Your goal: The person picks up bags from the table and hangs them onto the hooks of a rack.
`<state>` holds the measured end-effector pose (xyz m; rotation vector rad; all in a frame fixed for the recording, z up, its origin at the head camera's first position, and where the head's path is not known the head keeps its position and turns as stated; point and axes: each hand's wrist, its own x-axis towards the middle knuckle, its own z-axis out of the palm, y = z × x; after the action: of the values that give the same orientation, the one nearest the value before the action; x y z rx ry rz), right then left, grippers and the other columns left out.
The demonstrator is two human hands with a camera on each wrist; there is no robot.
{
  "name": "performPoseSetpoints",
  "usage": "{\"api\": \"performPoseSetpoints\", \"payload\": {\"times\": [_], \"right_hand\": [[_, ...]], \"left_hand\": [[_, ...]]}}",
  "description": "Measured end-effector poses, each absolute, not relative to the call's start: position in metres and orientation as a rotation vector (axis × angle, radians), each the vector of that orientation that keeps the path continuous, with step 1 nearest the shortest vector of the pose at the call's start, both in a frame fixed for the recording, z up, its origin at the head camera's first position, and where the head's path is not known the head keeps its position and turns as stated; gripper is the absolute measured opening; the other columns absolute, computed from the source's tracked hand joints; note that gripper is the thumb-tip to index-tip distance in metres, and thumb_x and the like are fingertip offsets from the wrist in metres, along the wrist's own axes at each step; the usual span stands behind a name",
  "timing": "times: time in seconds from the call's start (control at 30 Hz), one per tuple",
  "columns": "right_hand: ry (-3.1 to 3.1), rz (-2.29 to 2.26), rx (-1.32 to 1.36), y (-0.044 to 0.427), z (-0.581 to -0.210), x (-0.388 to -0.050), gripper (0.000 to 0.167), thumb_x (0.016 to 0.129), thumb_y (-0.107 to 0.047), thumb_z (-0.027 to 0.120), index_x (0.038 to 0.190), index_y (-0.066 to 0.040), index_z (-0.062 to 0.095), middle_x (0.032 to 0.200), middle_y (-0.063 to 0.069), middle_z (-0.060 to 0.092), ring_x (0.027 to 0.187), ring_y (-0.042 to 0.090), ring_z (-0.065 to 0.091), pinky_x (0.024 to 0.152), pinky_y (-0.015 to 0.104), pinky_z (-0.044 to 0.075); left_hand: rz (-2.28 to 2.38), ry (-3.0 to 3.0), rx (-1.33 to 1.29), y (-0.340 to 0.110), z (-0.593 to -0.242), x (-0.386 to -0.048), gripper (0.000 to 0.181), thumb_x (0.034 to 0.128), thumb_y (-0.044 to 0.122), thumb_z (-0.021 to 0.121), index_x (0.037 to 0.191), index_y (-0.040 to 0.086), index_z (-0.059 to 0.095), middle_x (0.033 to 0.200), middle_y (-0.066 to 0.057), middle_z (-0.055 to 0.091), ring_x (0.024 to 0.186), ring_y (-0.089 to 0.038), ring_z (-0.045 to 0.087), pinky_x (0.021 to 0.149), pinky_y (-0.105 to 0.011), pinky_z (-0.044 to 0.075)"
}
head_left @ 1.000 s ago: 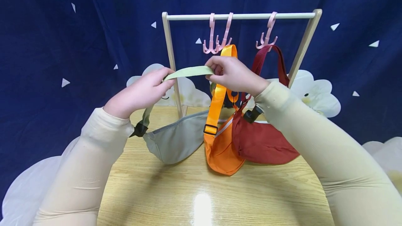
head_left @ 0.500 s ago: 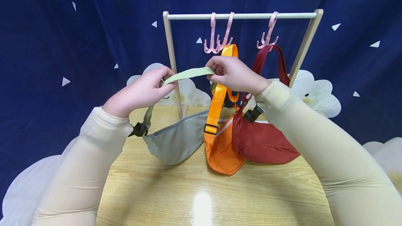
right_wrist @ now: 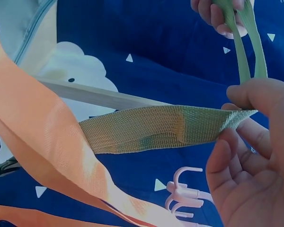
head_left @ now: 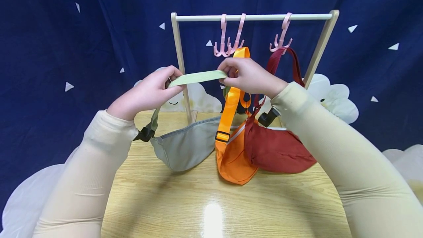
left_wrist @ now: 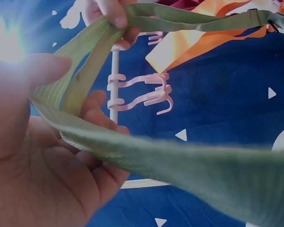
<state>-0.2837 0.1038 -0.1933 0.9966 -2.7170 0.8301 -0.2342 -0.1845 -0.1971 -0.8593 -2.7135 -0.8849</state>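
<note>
A pale green strap (head_left: 198,77) spans between my two hands in the head view. Its grey-green waist bag (head_left: 190,146) stands on the table below, hanging from the strap or resting there; I cannot tell which. My left hand (head_left: 148,91) grips the strap's left part between thumb and fingers; in the left wrist view the webbing (left_wrist: 146,151) loops over the palm. My right hand (head_left: 251,76) pinches the strap's other bend, in front of an orange strap (head_left: 228,113). In the right wrist view the doubled webbing (right_wrist: 156,127) runs out of this pinch.
A wooden rack with a white bar (head_left: 261,17) carries several pink hooks, one (head_left: 281,39) bearing a red bag (head_left: 281,151). An orange bag (head_left: 236,161) hangs left of it, its base near the wooden table (head_left: 211,201). A dark blue curtain (head_left: 99,10) is behind.
My left hand has risen slightly and shifted a little left, and the strap between my hands looks straighter. The right hand has moved only slightly to the right.
</note>
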Motion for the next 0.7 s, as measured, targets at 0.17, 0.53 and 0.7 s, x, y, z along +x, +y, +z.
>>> {"api": "performPoseSetpoints", "payload": {"times": [0.17, 0.53, 0.7], "right_hand": [[-2.730, 0.839, 0.977, 0.105, -0.191, -0.285, 0.025, 0.096, -0.014, 0.072, 0.120, -0.008, 0.068, 0.101, 0.010, 0.065, 0.093, 0.022, 0.058, 0.085, 0.034, 0.050], [-2.712, 0.883, 0.979, 0.108, -0.185, -0.288, 0.023, 0.097, -0.015, 0.071, 0.118, -0.009, 0.069, 0.103, 0.010, 0.065, 0.095, 0.022, 0.056, 0.088, 0.034, 0.048], [-2.718, 0.898, 0.962, 0.110, -0.183, -0.288, 0.023, 0.097, -0.016, 0.070, 0.119, -0.009, 0.069, 0.104, 0.010, 0.065, 0.097, 0.021, 0.057, 0.090, 0.035, 0.049]], "left_hand": [[-0.937, -2.697, -0.828, -0.186, -0.200, -0.238, 0.015, 0.1024, 0.019, 0.060, 0.111, 0.006, 0.062, 0.091, -0.008, 0.058, 0.076, -0.023, 0.048, 0.066, -0.029, 0.040], [-0.982, -2.647, -0.731, -0.183, -0.202, -0.244, 0.012, 0.1029, 0.018, 0.059, 0.107, 0.009, 0.063, 0.090, -0.007, 0.057, 0.078, -0.024, 0.047, 0.067, -0.032, 0.037], [-0.977, -2.628, -0.738, -0.182, -0.204, -0.247, 0.010, 0.1024, 0.017, 0.060, 0.105, 0.008, 0.064, 0.087, -0.007, 0.055, 0.076, -0.024, 0.046, 0.066, -0.032, 0.036]]}}
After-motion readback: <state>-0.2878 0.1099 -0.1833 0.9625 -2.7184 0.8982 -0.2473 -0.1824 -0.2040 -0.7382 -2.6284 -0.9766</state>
